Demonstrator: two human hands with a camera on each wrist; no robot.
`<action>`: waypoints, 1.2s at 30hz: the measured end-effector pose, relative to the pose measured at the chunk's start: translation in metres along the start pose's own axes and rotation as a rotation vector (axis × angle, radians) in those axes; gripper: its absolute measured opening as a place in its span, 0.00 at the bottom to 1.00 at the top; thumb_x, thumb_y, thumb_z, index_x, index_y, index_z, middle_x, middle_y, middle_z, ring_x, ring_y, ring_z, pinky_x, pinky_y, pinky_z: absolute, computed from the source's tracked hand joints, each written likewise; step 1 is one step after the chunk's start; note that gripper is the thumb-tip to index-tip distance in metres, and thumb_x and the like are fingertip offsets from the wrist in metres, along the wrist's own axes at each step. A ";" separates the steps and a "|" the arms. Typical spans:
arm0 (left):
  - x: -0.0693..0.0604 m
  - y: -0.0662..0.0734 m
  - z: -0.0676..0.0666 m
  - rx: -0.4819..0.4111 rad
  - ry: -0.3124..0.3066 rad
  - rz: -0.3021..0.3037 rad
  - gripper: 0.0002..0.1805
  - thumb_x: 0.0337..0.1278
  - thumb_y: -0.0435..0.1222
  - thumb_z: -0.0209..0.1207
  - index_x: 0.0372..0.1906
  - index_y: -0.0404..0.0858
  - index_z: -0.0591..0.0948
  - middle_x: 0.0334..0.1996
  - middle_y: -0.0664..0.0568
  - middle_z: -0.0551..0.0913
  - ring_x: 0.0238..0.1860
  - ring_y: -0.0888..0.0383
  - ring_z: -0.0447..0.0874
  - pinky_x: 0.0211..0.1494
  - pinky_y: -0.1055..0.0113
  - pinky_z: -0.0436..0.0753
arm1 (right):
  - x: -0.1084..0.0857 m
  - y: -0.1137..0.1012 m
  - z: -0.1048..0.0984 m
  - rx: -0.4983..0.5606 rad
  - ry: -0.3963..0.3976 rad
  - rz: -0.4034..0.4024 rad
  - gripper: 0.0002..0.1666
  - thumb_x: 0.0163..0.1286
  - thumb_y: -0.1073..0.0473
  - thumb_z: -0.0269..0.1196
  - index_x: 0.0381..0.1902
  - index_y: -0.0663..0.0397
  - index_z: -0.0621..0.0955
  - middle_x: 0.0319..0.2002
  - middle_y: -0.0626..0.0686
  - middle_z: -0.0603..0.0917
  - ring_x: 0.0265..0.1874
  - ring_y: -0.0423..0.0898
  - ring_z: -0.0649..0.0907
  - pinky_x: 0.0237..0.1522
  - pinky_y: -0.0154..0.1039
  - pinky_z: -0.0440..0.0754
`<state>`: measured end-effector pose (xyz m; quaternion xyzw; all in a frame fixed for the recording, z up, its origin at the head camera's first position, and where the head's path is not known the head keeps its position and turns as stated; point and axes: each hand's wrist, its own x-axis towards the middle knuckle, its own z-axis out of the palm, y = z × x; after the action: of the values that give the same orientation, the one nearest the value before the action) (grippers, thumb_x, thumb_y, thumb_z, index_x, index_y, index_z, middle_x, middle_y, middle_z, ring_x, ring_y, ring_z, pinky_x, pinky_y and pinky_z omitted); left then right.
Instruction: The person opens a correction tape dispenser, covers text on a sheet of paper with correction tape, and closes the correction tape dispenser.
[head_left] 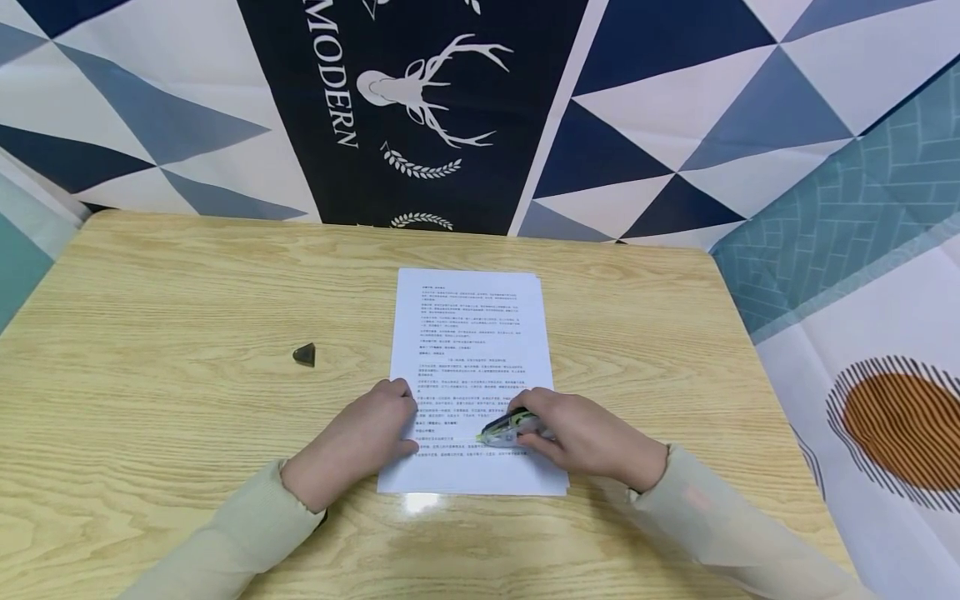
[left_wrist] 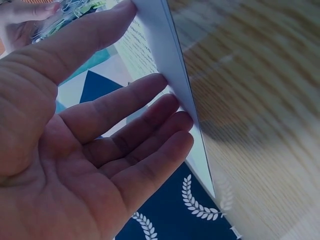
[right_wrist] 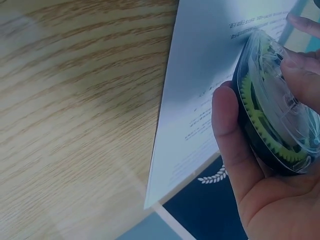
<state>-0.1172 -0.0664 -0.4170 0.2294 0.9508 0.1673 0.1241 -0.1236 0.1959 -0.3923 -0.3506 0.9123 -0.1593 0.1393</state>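
Note:
A stack of printed paper sheets (head_left: pixel 472 333) lies on the wooden table. My right hand (head_left: pixel 581 433) grips a correction tape (head_left: pixel 498 428) whose tip meets the page at a line of text near the bottom. Through its clear case, green gear wheels (right_wrist: pixel 260 115) show in the right wrist view. At the paper's left edge rests my left hand (head_left: pixel 367 429); its thumb and fingertips touch the sheets, and its palm (left_wrist: pixel 65 170) holds nothing. A small dark cap-like piece (head_left: pixel 304 355) lies on the table, left of the paper.
The light wooden table (head_left: pixel 187 317) reaches back to a wall hung with patterned cloth (head_left: pixel 450 108) bearing triangles and a deer head. Another cloth with a brown oval (head_left: pixel 900 429) hangs past the table's right edge.

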 end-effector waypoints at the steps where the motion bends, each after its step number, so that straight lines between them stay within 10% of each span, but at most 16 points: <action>1: 0.000 0.000 0.000 0.000 -0.002 -0.003 0.17 0.38 0.37 0.72 0.31 0.29 0.81 0.33 0.48 0.75 0.35 0.54 0.71 0.41 0.62 0.77 | 0.000 0.000 0.000 0.004 -0.002 0.005 0.17 0.63 0.55 0.63 0.48 0.54 0.77 0.40 0.47 0.82 0.28 0.33 0.75 0.31 0.30 0.74; 24: -0.001 0.000 -0.003 0.012 0.005 0.025 0.17 0.40 0.37 0.71 0.33 0.29 0.81 0.31 0.47 0.75 0.33 0.53 0.71 0.39 0.61 0.76 | -0.008 0.016 -0.003 0.223 0.088 0.039 0.17 0.62 0.54 0.64 0.49 0.44 0.77 0.44 0.43 0.82 0.35 0.34 0.77 0.37 0.31 0.77; 36: -0.009 -0.012 -0.009 0.011 0.105 0.028 0.11 0.43 0.36 0.67 0.29 0.34 0.80 0.22 0.54 0.70 0.26 0.57 0.65 0.31 0.67 0.67 | -0.003 0.017 0.001 0.407 0.136 0.091 0.18 0.60 0.57 0.66 0.49 0.45 0.77 0.46 0.48 0.82 0.39 0.38 0.80 0.39 0.32 0.79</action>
<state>-0.1172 -0.0835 -0.4119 0.2342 0.9536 0.1755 0.0705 -0.1312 0.2097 -0.3995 -0.2620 0.8836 -0.3570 0.1523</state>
